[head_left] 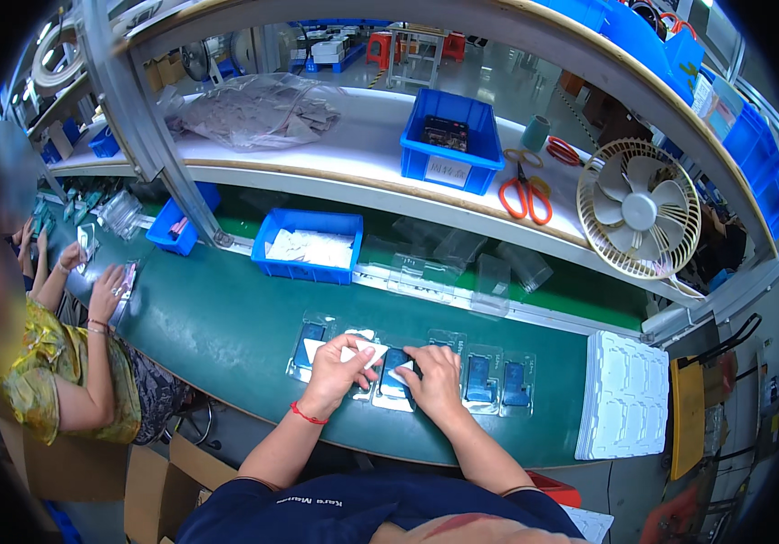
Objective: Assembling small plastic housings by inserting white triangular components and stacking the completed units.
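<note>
My left hand [340, 374] is closed on a small stack of white paper slips [372, 354], the thumb on top. Just right of it, my right hand [435, 381] bends down with a small white slip between thumb and fingers. That slip is over a clear plastic blister tray [393, 401] with a dark blue, flat rectangular piece [393, 374] in it. Another such tray [310, 343] lies partly behind my left hand. To the right of my right hand are more filled trays, among them one blister tray [480, 379] and an outer blister tray [516, 383].
A blue bin [310, 272] of white slips stands behind, with empty clear boxes [491, 286] beside it. White molded trays [623, 394] are stacked at right. The shelf holds scissors [525, 195], a blue box [444, 172] and a fan [639, 210]. A co-worker [72, 381] sits left.
</note>
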A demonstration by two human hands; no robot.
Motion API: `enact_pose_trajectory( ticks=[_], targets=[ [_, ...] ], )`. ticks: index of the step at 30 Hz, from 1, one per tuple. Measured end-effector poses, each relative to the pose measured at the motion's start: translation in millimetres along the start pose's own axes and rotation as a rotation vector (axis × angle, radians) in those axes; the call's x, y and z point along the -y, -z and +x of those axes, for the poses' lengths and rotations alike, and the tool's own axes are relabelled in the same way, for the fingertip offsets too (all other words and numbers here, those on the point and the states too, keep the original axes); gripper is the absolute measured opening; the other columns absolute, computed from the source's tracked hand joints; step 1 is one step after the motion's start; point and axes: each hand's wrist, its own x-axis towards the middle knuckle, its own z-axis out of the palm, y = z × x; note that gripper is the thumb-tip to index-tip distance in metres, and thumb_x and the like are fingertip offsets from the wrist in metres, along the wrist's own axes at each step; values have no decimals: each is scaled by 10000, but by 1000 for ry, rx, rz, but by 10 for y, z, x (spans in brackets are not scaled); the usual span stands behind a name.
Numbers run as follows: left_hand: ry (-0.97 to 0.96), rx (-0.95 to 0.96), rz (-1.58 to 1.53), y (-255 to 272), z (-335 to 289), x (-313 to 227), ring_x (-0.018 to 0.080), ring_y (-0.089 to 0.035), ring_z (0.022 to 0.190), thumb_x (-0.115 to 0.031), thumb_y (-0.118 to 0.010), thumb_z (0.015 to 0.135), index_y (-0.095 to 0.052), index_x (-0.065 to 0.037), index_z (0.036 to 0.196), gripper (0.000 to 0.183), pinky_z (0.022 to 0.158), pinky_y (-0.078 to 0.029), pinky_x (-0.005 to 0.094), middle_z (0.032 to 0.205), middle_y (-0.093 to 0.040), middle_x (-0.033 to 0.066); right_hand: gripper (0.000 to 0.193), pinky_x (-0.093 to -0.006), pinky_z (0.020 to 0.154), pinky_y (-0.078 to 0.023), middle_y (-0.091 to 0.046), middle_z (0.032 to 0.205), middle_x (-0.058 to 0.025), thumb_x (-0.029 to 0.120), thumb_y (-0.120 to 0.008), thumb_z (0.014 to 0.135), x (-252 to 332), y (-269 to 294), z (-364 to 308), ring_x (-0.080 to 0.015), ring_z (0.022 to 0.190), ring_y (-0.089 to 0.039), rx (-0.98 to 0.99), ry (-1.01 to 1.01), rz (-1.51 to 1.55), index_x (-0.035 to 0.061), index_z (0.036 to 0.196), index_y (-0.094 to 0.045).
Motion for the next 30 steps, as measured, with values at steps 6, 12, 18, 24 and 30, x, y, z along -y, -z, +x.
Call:
enact_pose_trajectory(
  ticks=[6, 12, 18, 24, 30],
  targets=[
    [26, 198, 312, -391, 138, 59, 70, -572, 527, -77, -618, 896, -601, -9, 939, 82, 428, -457, 195, 727, -635, 61, 129, -311, 664, -453, -633, 753, -82, 110, -669, 820, -52, 256, 79, -178, 684, -580, 94, -369, 541, 18, 910, -674],
    [49, 453, 219, -391, 275, 281, 145, -647, 858, -32, -485, 948, -521, 18, 1209, 268, 667, -551, 257, 999, -629, 104, 80, -265, 622, -462, -650, 739, -78, 76, -645, 844, -312, 493, -21, -131, 671, -593, 102, -526, 552, 4, 867, -674],
    [139, 390, 208, -316, 451, 75, 194, -643, 1007, -15, -464, 954, -296, -55, 1440, 516, 725, -564, 250, 1176, -605, 162, 59, -333, 701, -399, -626, 671, -52, 88, -715, 753, -489, 527, -56, -205, 664, -552, 177, -238, 37, 48, 791, -696],
    [148, 362, 299, -345, 411, 9, 118, -675, 802, -41, -579, 912, -263, -88, 1460, 634, 646, -545, 224, 835, -680, 71, 164, -346, 758, -351, -605, 833, -38, 124, -756, 704, -420, 557, -5, -214, 793, -534, 221, -149, -133, 82, 848, -689],
    [106, 397, 439, -438, 204, 3, 68, -634, 663, -21, -625, 879, -222, -67, 1469, 716, 625, -524, 223, 675, -628, 20, 262, -336, 731, -401, -625, 809, -61, 127, -745, 728, -248, 604, -26, -222, 751, -569, 159, -284, 221, 74, 973, -669]
  ],
)
